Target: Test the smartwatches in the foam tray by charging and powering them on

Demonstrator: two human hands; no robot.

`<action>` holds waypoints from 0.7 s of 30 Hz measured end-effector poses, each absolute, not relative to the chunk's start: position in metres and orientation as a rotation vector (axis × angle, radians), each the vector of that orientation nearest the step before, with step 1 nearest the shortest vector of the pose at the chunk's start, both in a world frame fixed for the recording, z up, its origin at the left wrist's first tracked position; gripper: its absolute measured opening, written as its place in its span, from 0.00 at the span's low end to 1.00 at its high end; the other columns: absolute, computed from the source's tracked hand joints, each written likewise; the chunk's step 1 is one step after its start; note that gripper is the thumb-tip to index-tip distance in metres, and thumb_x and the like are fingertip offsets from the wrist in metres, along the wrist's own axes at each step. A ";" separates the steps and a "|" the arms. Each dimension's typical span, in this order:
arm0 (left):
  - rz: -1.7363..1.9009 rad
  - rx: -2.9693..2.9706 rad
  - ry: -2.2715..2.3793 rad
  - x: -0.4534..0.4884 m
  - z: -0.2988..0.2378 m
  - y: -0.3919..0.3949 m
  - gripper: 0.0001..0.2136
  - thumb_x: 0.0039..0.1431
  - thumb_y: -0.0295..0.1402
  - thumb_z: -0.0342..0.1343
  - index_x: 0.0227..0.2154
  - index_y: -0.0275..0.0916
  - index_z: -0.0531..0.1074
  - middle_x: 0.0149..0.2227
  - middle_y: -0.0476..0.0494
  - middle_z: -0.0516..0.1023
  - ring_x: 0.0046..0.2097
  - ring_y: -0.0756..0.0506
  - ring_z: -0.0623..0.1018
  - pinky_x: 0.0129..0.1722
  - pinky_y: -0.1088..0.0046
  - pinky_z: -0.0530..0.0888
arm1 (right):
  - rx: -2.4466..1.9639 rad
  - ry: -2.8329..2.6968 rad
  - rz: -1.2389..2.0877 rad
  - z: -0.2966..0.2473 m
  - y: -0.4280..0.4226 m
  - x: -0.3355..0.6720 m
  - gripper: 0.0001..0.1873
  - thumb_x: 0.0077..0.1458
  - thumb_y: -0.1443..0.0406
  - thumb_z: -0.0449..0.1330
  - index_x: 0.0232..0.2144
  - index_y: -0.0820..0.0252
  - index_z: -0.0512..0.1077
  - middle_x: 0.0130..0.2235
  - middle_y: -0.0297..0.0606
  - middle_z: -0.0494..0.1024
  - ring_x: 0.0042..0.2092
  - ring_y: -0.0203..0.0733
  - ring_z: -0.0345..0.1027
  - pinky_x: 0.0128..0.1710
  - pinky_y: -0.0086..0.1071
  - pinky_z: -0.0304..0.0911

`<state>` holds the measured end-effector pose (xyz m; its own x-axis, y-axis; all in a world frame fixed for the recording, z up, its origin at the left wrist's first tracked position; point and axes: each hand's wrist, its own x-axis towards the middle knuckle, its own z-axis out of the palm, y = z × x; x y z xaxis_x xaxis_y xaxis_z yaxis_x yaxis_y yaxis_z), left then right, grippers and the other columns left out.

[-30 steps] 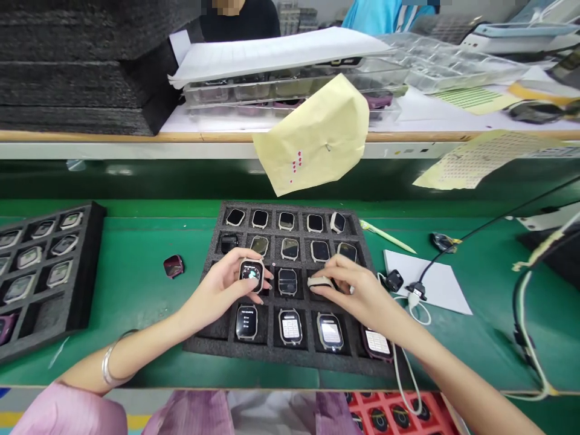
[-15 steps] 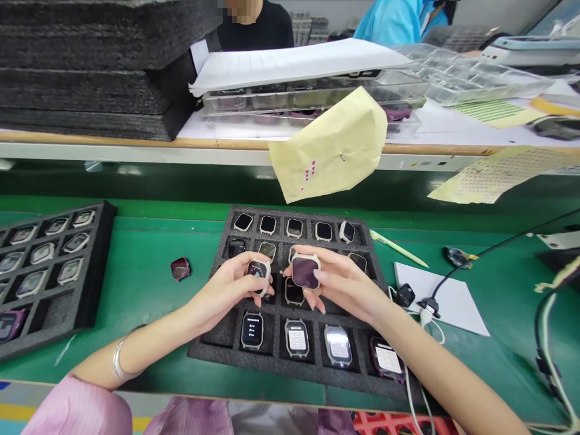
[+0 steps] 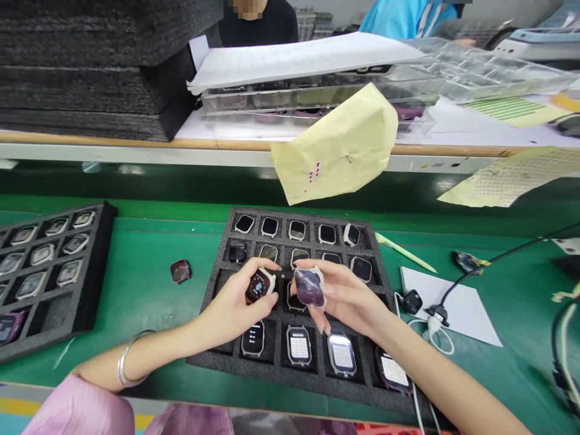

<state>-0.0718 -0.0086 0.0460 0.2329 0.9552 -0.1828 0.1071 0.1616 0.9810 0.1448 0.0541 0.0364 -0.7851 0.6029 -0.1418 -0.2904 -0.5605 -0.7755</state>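
Note:
My left hand (image 3: 240,299) is closed on a smartwatch (image 3: 260,285) without a strap; its dark round dial is lit. Fingers of my right hand (image 3: 338,293) grip a second strapless watch (image 3: 310,287), pale-framed, its dark purplish screen catching a reflection. Both hands are over a black foam tray (image 3: 290,370) with rows of square pockets. Several watches sit in it; along the front row are a watch with a text list (image 3: 252,338), a watch with a white grid (image 3: 299,345) and a purple-cased watch (image 3: 393,368). My hands partly hide the middle pockets.
Another foam tray (image 3: 97,266) of watches lies left, beside a loose dark red watch (image 3: 180,271). Right are a green pen (image 3: 405,252), white paper (image 3: 471,308) and cables (image 3: 438,314). A shelf holds foam blocks (image 3: 81,78) and clear plastic trays (image 3: 489,66). Two people are beyond.
My left hand has turned its watch, and the thumb now lies lower, leaving the dial visible. The watch in my right hand has tilted and shows a reflection. The view has shifted slightly.

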 end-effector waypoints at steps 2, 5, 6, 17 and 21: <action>0.852 1.345 1.180 -0.072 0.046 -0.009 0.15 0.56 0.25 0.53 0.46 0.42 0.66 0.31 0.52 0.67 0.32 0.50 0.67 0.33 0.76 0.65 | -0.555 -1.059 2.321 0.036 0.054 0.145 0.20 0.53 0.64 0.68 0.48 0.57 0.74 0.35 0.39 0.80 0.23 0.38 0.75 0.20 0.29 0.71; 0.851 1.399 1.205 -0.072 0.046 -0.009 0.14 0.54 0.23 0.53 0.44 0.41 0.67 0.31 0.51 0.68 0.33 0.49 0.68 0.35 0.75 0.66 | -0.589 -1.083 2.299 0.036 0.053 0.145 0.21 0.51 0.63 0.69 0.48 0.58 0.75 0.34 0.38 0.80 0.22 0.38 0.74 0.19 0.29 0.71; 0.860 1.384 1.210 -0.073 0.046 -0.008 0.14 0.54 0.24 0.53 0.44 0.41 0.67 0.30 0.52 0.68 0.32 0.49 0.68 0.34 0.75 0.65 | -0.590 -1.093 2.295 0.036 0.052 0.145 0.21 0.51 0.63 0.69 0.49 0.58 0.74 0.34 0.39 0.80 0.22 0.38 0.74 0.19 0.29 0.71; 0.863 1.391 1.193 -0.072 0.046 -0.011 0.15 0.55 0.24 0.53 0.46 0.41 0.66 0.32 0.51 0.69 0.32 0.49 0.67 0.34 0.75 0.66 | -0.580 -1.168 2.224 0.037 0.050 0.141 0.19 0.55 0.64 0.67 0.49 0.60 0.74 0.31 0.36 0.78 0.22 0.38 0.75 0.19 0.28 0.72; 0.903 1.367 1.199 -0.073 0.046 -0.009 0.16 0.56 0.26 0.54 0.48 0.41 0.66 0.30 0.52 0.68 0.32 0.49 0.68 0.34 0.75 0.66 | -0.588 -1.179 2.202 0.039 0.048 0.141 0.20 0.54 0.63 0.67 0.49 0.60 0.74 0.33 0.37 0.78 0.22 0.39 0.76 0.19 0.28 0.72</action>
<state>-0.0725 -0.0089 0.0462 0.2107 0.9727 -0.0975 0.1755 0.0605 0.9826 0.1406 0.0483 0.0393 -0.7420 0.6610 -0.1116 -0.2734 -0.4504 -0.8499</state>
